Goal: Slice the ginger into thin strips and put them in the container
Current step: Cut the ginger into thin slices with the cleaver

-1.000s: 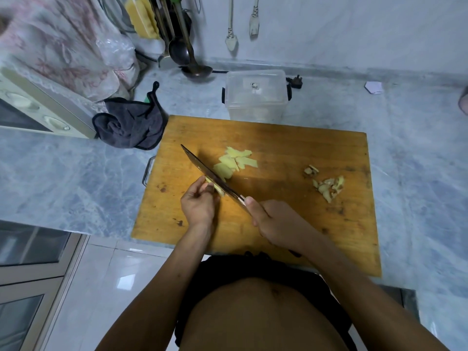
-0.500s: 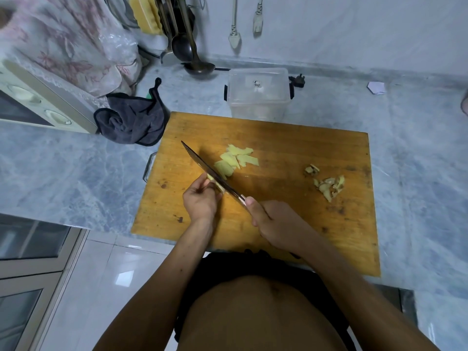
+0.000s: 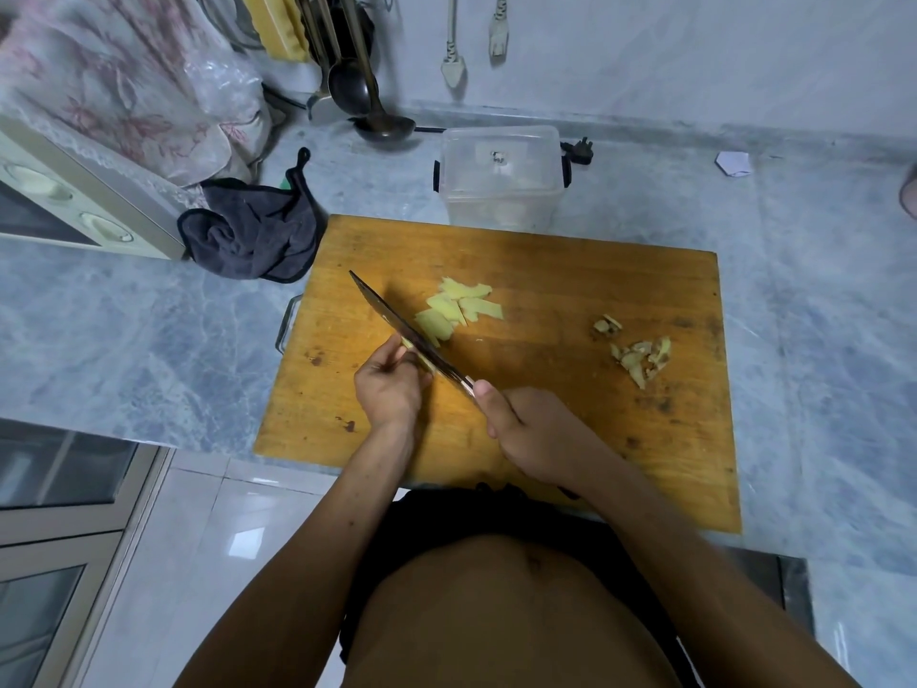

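Wooden cutting board (image 3: 570,290) lies on a grey marble desk (image 3: 124,330) and serves as the landmark. Near the board's middle, the left hand (image 3: 389,384) curls its fingers around a small piece of ginger (image 3: 408,346), mostly hidden under the fingers and the blade. The right hand (image 3: 533,432) grips the handle of a dark cleaver (image 3: 407,332), handle concealed in the fist, blade edge-down against the ginger. Pale ginger slices (image 3: 459,310) lie just beyond the blade. Brownish peel scraps (image 3: 637,352) sit toward the board's right side. Behind the board's far edge stands a clear lidded plastic container (image 3: 501,178); its contents are hard to make out through the cloudy walls. A dark cloth (image 3: 253,230) rests off the board's far-left corner.
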The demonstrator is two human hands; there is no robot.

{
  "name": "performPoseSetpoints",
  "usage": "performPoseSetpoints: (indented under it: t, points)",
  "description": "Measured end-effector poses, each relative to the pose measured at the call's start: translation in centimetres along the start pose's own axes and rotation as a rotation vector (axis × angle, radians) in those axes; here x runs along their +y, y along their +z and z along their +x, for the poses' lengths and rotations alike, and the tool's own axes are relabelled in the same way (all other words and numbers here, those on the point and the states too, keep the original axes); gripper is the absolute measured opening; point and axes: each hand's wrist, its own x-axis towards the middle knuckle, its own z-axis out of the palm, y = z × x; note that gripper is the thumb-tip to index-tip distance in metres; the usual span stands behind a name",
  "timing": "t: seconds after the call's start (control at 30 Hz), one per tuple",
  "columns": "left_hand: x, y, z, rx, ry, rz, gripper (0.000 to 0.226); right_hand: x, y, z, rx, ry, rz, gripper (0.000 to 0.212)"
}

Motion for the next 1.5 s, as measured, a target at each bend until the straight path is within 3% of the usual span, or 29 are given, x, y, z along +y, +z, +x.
performPoseSetpoints:
  t: [0.67, 0.87, 1.3, 1.5]
  points:
    - [0.0, 0.5, -0.4, 0.023, 0.049, 0.073, 0.031, 0.6, -0.5, 0.3, -0.052, 0.023, 0.035, 0.067]
    - [-0.4, 0.5, -0.2, 0.028, 0.077, 0.125, 0.029, -0.2, 0.5, 1.7, -0.012, 0.031, 0.053, 0.075]
    - [-0.7, 0.7, 0.5, 0.03, 0.096, 0.156, 0.025, 1.2, 0.3, 0.3, 0.001, -0.002, 0.032, 0.061]
    - [-0.4, 0.8, 0.1, 0.037, 0.088, 0.159, 0.027, -0.4, 1.0, 1.9, 0.04, -0.032, 0.027, 0.07]
